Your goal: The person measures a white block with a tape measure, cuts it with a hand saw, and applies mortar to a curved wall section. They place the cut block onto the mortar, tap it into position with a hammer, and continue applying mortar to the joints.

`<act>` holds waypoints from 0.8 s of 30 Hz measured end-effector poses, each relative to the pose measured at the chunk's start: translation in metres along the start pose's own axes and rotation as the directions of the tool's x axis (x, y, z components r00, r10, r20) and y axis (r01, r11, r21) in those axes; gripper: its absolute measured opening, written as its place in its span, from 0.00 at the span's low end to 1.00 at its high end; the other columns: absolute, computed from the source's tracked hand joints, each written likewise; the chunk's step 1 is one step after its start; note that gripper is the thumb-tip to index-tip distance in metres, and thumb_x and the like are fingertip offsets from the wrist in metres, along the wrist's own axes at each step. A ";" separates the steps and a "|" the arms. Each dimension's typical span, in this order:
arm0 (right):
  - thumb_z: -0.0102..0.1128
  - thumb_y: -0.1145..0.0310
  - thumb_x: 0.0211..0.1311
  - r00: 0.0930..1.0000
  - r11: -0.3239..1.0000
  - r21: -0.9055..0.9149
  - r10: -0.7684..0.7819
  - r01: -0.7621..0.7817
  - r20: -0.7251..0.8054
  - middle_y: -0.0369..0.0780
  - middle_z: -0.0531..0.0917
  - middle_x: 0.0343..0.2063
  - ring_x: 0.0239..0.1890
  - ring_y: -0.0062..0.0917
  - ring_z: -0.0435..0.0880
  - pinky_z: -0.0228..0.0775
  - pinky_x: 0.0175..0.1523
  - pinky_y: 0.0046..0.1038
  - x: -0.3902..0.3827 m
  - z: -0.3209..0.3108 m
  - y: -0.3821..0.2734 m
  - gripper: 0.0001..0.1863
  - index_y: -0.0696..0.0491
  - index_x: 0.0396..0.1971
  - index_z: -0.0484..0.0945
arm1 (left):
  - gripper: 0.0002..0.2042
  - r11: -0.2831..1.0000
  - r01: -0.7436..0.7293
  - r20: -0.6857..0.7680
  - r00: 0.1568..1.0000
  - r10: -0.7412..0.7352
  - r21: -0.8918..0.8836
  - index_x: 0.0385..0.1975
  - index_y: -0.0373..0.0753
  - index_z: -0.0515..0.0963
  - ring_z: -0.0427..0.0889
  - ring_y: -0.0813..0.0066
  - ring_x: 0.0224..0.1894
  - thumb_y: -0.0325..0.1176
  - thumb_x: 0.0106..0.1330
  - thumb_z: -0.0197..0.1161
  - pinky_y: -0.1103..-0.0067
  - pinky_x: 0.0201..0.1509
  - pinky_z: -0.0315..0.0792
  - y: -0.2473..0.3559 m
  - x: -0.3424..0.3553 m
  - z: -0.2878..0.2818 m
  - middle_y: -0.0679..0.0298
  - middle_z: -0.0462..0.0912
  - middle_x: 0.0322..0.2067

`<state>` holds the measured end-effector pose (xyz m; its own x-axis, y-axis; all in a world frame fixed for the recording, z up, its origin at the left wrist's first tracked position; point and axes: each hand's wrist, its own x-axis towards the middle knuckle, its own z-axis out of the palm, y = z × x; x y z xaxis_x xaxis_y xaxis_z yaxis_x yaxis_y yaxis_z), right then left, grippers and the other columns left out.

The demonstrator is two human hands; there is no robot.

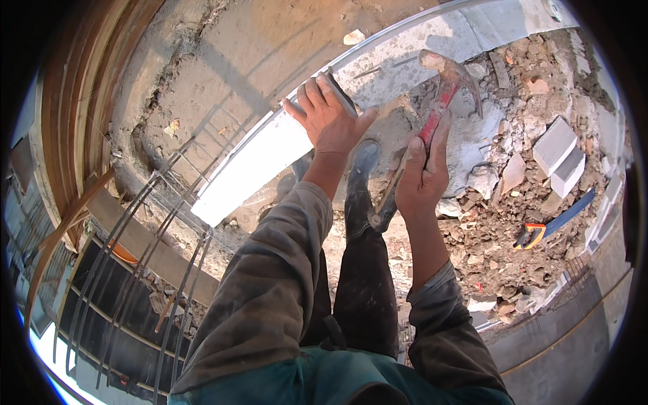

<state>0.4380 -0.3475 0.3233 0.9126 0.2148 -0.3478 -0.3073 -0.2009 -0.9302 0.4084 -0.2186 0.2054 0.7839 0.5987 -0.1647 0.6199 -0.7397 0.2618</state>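
My right hand is closed round the handle of a claw hammer. Its worn head points away from me, above the grey mortar and rubble, and its red handle is scuffed. My left hand lies over the far edge of a low curved row of pale blocks. Its fingers bend over a dark narrow piece, which shows between the index finger and the thumb; the palm hides the rest. A thin metal spike or nail lies on the blocks beyond that hand.
Broken rubble covers the ground at right, with a handsaw and cut light-grey blocks on it. Steel reinforcing bars stick out at left, near stacked wooden boards. My boots stand beside the block row.
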 end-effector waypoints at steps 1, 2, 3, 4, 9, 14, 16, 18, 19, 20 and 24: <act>0.47 0.75 0.69 0.996 0.991 -0.130 -0.024 0.034 0.082 0.46 0.81 0.35 0.27 0.22 0.80 0.73 0.33 0.24 0.001 -0.003 0.008 0.30 0.63 0.69 0.53 | 0.57 1.000 0.015 0.031 0.999 -0.015 -0.003 0.66 0.27 0.55 0.54 0.48 0.67 0.67 0.44 0.68 0.40 0.69 0.33 0.001 -0.001 0.000 0.47 0.59 0.61; 0.47 0.75 0.69 0.985 0.963 -0.255 -0.040 0.083 0.167 0.46 0.81 0.34 0.26 0.22 0.79 0.73 0.32 0.24 0.008 -0.005 0.013 0.30 0.63 0.69 0.53 | 0.57 1.000 0.022 0.054 0.998 -0.023 0.015 0.66 0.27 0.55 0.53 0.48 0.67 0.67 0.44 0.68 0.41 0.69 0.33 0.001 0.000 0.000 0.48 0.59 0.61; 0.47 0.75 0.69 0.986 0.968 -0.242 -0.027 0.066 0.162 0.45 0.80 0.33 0.25 0.21 0.78 0.72 0.31 0.23 0.008 -0.005 0.015 0.30 0.63 0.69 0.53 | 0.57 0.999 0.029 0.077 0.997 -0.031 0.032 0.67 0.27 0.54 0.53 0.48 0.67 0.67 0.44 0.68 0.41 0.69 0.33 0.000 0.000 -0.001 0.48 0.59 0.61; 0.47 0.75 0.69 0.988 0.972 -0.230 -0.015 0.051 0.155 0.44 0.79 0.31 0.23 0.20 0.76 0.71 0.30 0.22 0.008 -0.006 0.014 0.29 0.63 0.69 0.54 | 0.58 0.998 0.035 0.100 0.994 -0.039 0.050 0.67 0.27 0.54 0.53 0.48 0.67 0.67 0.45 0.67 0.41 0.70 0.33 0.000 0.001 -0.001 0.48 0.59 0.62; 0.47 0.76 0.69 0.996 0.981 -0.190 -0.011 0.028 0.088 0.41 0.78 0.29 0.22 0.16 0.73 0.69 0.29 0.20 -0.001 -0.002 0.013 0.30 0.62 0.69 0.54 | 0.58 0.999 -0.003 -0.009 1.000 0.004 0.048 0.66 0.28 0.56 0.58 0.51 0.65 0.68 0.42 0.67 0.41 0.68 0.36 -0.001 -0.001 0.003 0.48 0.61 0.60; 0.45 0.75 0.72 0.991 0.997 -0.042 0.063 -0.059 0.120 0.36 0.77 0.27 0.22 0.10 0.69 0.65 0.25 0.15 0.006 -0.002 -0.004 0.29 0.59 0.70 0.53 | 0.58 0.998 0.004 -0.012 1.000 -0.003 0.069 0.66 0.27 0.56 0.58 0.51 0.65 0.68 0.42 0.67 0.40 0.67 0.37 -0.004 0.001 0.001 0.47 0.61 0.60; 0.45 0.75 0.72 0.997 0.995 0.074 -0.068 0.071 -0.045 0.36 0.77 0.27 0.21 0.10 0.70 0.65 0.25 0.15 -0.001 0.010 -0.002 0.29 0.59 0.70 0.52 | 0.57 1.000 -0.018 -0.038 0.999 0.018 0.003 0.65 0.27 0.57 0.58 0.51 0.65 0.68 0.42 0.67 0.40 0.67 0.37 0.001 0.000 0.003 0.46 0.61 0.60; 0.44 0.74 0.72 0.991 0.992 -0.002 -0.128 0.128 -0.025 0.36 0.78 0.28 0.21 0.11 0.71 0.66 0.25 0.16 0.003 0.009 0.007 0.29 0.60 0.71 0.50 | 0.57 1.000 -0.015 -0.044 0.999 0.016 0.027 0.65 0.26 0.57 0.58 0.51 0.65 0.67 0.41 0.67 0.40 0.67 0.38 -0.002 0.000 0.004 0.46 0.62 0.60; 0.44 0.73 0.73 0.990 0.983 -0.133 -0.117 0.128 0.083 0.37 0.78 0.28 0.21 0.12 0.72 0.67 0.25 0.16 0.004 0.007 0.016 0.30 0.61 0.71 0.49 | 0.57 0.999 -0.014 -0.048 0.999 0.016 0.039 0.65 0.26 0.57 0.58 0.51 0.64 0.67 0.41 0.67 0.40 0.67 0.38 -0.003 0.000 0.004 0.46 0.62 0.59; 0.44 0.73 0.72 0.980 0.974 -0.205 -0.058 0.098 0.192 0.38 0.79 0.29 0.22 0.13 0.73 0.67 0.27 0.17 0.010 0.001 0.018 0.30 0.61 0.71 0.49 | 0.57 0.999 -0.019 -0.045 0.999 0.021 0.049 0.65 0.26 0.58 0.58 0.50 0.64 0.67 0.41 0.67 0.40 0.67 0.38 -0.004 0.000 0.005 0.46 0.62 0.59; 0.46 0.74 0.70 0.997 0.997 0.044 0.061 -0.059 -0.036 0.43 0.80 0.30 0.26 0.18 0.75 0.70 0.33 0.21 -0.007 0.008 -0.009 0.31 0.59 0.71 0.51 | 0.57 0.999 -0.033 -0.061 0.998 0.035 0.041 0.64 0.25 0.58 0.59 0.50 0.64 0.67 0.41 0.68 0.41 0.67 0.38 -0.003 0.001 0.003 0.46 0.62 0.59</act>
<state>0.4327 -0.3397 0.3330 0.9015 0.1673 -0.3992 -0.3724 -0.1706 -0.9123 0.4068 -0.2165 0.2019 0.8018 0.5897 -0.0972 0.5947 -0.7710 0.2277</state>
